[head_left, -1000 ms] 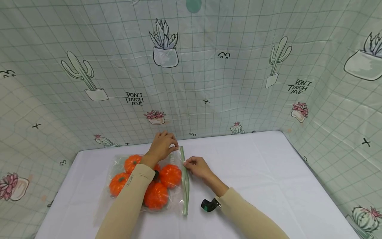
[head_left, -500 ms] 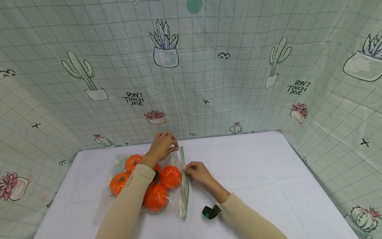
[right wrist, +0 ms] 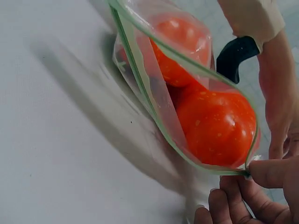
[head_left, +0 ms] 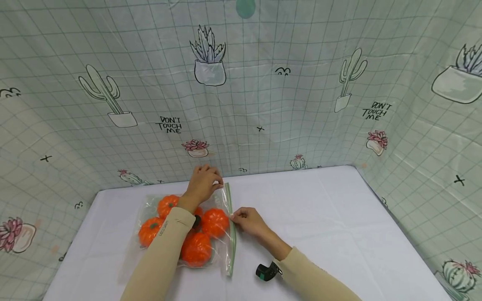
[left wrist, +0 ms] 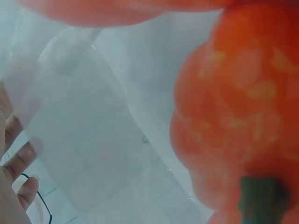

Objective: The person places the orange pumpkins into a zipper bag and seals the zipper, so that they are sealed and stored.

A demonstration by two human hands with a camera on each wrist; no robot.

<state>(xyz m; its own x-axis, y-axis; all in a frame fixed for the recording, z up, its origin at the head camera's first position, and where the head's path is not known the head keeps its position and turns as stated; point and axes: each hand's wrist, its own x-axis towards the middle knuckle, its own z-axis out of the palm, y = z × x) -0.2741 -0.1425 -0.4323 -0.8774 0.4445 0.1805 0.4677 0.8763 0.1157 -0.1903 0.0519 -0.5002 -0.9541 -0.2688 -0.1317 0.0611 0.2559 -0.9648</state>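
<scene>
A clear zip bag lies on its side with several orange toy pumpkins inside. Its green zip strip runs along the right edge. My right hand pinches that strip partway along, between thumb and fingertips. In the right wrist view, the bag mouth gapes on the near side of the right thumb, and the zip edges meet at the pinch. At the far corner of the bag, my left hand holds the edge near the strip's end; its fingertips are partly hidden. A pumpkin fills much of the left wrist view.
A white cloth covers the table, with bare surface to the right of the bag. Behind it hangs a grid-patterned curtain with cactus drawings. A black wrist device sits below the right wrist.
My right hand has slid along the green zip strip, toward the near side. The strip's near end has shifted slightly left. My left hand stays at the far corner, with only a tiny shift.
</scene>
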